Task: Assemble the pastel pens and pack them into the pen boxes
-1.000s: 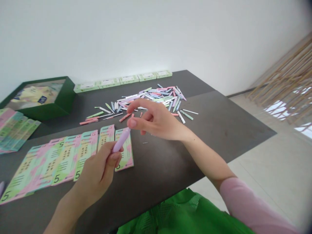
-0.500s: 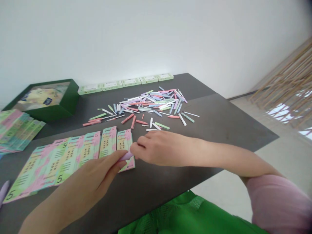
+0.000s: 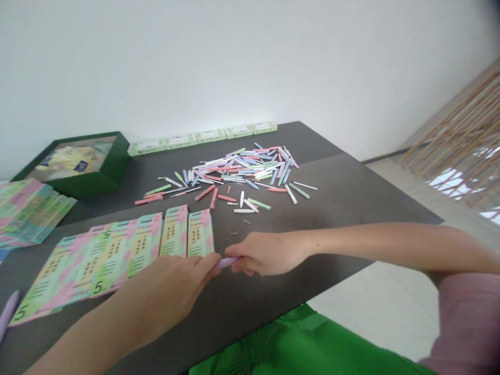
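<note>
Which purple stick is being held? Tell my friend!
Find the dark table, then its row of pastel cards. Right of the last card, the left hand and right hand meet. The lilac stick between them is it: the others lie loose.

right sleeve (image 3: 469, 323): dusty pink | garment front (image 3: 304, 344): bright green, mesh panel

My left hand (image 3: 167, 291) and my right hand (image 3: 265, 254) pinch a lilac plastic tube (image 3: 226, 262) between them near the front edge of the dark desk (image 3: 336, 208); my left hand sits just beside a row of pastel printed cards (image 3: 144, 242); pastel plastic pieces (image 3: 242, 174) lie scattered farther back.
</note>
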`<state>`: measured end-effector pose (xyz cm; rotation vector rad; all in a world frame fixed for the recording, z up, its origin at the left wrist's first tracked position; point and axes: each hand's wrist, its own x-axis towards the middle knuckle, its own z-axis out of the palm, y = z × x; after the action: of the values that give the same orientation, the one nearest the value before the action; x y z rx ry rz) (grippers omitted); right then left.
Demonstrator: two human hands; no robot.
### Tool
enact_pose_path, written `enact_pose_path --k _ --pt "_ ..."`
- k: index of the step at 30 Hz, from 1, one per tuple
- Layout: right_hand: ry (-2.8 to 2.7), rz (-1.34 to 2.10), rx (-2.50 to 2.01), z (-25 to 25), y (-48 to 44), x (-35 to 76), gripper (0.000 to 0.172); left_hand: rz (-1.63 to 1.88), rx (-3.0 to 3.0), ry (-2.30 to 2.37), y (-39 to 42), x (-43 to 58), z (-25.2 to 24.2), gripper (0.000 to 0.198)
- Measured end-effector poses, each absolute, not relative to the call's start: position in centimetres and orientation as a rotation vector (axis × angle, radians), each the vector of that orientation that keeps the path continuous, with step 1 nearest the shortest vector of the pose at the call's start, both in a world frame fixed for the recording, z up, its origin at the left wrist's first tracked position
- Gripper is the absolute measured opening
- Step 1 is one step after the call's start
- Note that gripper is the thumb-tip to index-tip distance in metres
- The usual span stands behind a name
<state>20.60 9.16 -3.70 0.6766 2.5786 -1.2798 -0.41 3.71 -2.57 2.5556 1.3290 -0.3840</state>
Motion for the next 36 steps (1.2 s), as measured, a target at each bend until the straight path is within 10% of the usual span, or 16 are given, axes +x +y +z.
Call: enact_pose_path --k 3,10,19,24,31,36 --pt "2.726 -0.905 0.777 -3.7 8.6 20.6 0.029 -0.485 2.467 1.33 3.9 0.2 -2.0 0.033" --pt "2.062 -1.924 0.709 -5.4 9.1 20.2 0.03 -0.69 2.612 1.32 3.9 0.9 -1.7 0.033" --pt "3.062 0.178 0.895 -6.8 8.9 19.8 0.028 -0.217 2.307 1.572 5.1 -0.9 -4.7 0.041" --pt "3.271 0.246 0.908 -6.8 9.0 19.9 0.03 0.001 2.178 1.457 5.1 -0.6 -3.7 0.045" --pt "2.835 -1.129 0.855 -3.6 10.0 20.6 0.035 -0.264 2.692 1.453 5.3 -1.7 -4.2 0.035" --pt "3.207 -0.181 0.932 -4.9 9.6 20.2 0.025 -0.209 2.7 1.553 5.0 -1.7 -3.7 0.046"
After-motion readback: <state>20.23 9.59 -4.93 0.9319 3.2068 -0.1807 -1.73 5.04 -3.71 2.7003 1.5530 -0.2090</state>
